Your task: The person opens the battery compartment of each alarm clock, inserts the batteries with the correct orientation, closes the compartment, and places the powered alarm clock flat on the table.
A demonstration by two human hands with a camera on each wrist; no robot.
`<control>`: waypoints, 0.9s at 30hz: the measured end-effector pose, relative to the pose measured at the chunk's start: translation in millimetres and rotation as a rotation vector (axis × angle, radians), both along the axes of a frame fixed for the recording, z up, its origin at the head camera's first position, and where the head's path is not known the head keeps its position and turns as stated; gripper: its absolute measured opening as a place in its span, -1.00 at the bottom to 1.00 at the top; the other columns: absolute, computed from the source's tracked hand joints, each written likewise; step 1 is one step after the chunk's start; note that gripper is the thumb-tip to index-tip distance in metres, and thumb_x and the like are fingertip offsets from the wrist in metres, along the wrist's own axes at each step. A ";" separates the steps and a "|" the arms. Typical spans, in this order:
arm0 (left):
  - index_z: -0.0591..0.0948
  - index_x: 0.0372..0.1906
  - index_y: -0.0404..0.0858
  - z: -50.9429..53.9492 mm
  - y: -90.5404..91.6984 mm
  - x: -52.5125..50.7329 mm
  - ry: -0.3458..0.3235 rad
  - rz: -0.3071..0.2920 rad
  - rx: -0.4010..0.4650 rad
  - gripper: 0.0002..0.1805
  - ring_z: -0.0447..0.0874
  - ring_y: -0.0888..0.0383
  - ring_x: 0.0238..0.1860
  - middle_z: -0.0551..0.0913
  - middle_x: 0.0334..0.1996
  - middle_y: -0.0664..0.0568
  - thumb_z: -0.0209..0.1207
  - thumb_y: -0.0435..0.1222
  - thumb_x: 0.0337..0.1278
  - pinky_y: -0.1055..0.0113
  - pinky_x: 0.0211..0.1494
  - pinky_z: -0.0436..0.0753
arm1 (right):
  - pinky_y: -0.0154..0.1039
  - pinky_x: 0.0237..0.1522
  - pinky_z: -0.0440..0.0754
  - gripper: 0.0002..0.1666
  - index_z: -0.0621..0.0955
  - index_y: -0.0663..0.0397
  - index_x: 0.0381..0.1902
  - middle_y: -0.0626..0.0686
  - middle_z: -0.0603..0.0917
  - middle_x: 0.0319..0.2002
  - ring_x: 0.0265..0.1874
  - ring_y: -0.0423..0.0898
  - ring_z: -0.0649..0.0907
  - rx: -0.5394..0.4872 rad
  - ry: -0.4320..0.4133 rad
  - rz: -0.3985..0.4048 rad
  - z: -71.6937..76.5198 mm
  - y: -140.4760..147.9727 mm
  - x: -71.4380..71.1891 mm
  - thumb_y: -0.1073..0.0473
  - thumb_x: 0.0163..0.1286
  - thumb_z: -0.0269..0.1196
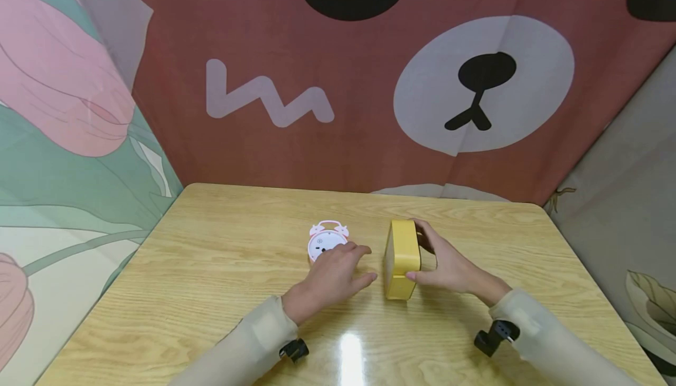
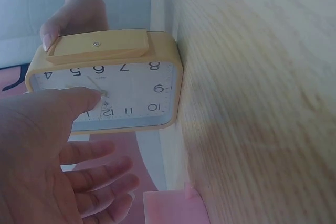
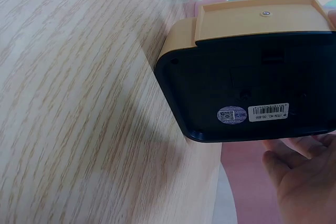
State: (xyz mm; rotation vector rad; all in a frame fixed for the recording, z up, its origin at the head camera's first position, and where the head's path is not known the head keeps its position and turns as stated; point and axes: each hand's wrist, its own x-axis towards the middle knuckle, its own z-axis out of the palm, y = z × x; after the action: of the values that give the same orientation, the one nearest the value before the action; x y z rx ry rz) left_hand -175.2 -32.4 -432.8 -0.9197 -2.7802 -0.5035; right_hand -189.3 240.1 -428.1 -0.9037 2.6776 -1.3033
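Note:
A yellow alarm clock (image 1: 404, 251) stands on one short side on the table, its base with a screw turned towards me. My right hand (image 1: 448, 264) grips it from the right, thumb on the near base and fingers at the far side. The left wrist view shows its white numbered dial (image 2: 128, 95); the right wrist view shows its black back (image 3: 236, 87) with a barcode label (image 3: 268, 112). My left hand (image 1: 334, 271) hovers left of the dial with fingers loosely spread, holding nothing. Behind it is a pink twin-bell alarm clock (image 1: 326, 240), partly covered by that hand.
The light wooden table (image 1: 222, 257) reaches back to a red-brown cloth (image 1: 264, 151) with a printed bear face. Patterned cloths hang at the left and right. Each wrist wears a small black camera mount (image 1: 293, 350).

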 end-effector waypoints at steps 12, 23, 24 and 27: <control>0.62 0.19 -0.16 -1.3 1.8 0.3 -0.009 0.000 -0.002 -0.48 0.74 0.06 -0.03 0.74 -0.03 0.00 0.29 0.05 0.25 0.19 -0.12 0.70 | 0.02 0.42 0.40 0.24 0.00 -0.10 0.62 0.05 0.37 0.45 0.46 0.10 0.40 0.034 -0.001 -0.014 4.1 0.2 4.0 0.07 0.18 0.51; 0.59 0.24 -0.18 -1.5 2.9 -3.5 -0.011 -0.009 0.000 -0.45 0.72 0.08 -0.06 0.73 -0.03 -0.03 0.25 0.06 0.30 0.23 -0.12 0.70 | 0.44 0.34 0.27 0.22 -0.11 -0.32 0.65 0.15 0.23 0.54 0.50 0.27 0.29 0.069 0.104 -0.006 18.0 -0.9 6.5 0.08 0.28 0.40; 0.59 0.24 -0.18 -1.7 3.2 -4.4 -0.010 -0.010 0.002 -0.45 0.72 0.08 -0.07 0.73 -0.04 -0.03 0.26 0.05 0.30 0.23 -0.13 0.69 | 0.46 0.33 0.27 0.19 -0.08 -0.31 0.65 0.14 0.22 0.55 0.51 0.26 0.28 0.087 0.123 -0.012 20.7 -2.1 7.1 0.05 0.29 0.39; 0.60 0.23 -0.17 -1.6 4.3 -6.6 -0.006 -0.008 0.002 -0.46 0.72 0.08 -0.08 0.72 -0.05 -0.02 0.27 0.06 0.29 0.23 -0.16 0.69 | 0.50 0.27 0.32 0.14 0.01 -0.33 0.64 0.07 0.18 0.58 0.52 0.22 0.26 0.168 0.171 -0.033 30.5 -6.3 9.0 -0.07 0.27 0.40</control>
State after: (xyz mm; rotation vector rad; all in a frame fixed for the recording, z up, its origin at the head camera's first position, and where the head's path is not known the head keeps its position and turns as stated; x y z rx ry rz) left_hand -181.8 -28.0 -434.4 -0.9310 -2.7818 -0.5107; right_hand -180.3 233.8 -397.6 -0.9964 2.8884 -1.0299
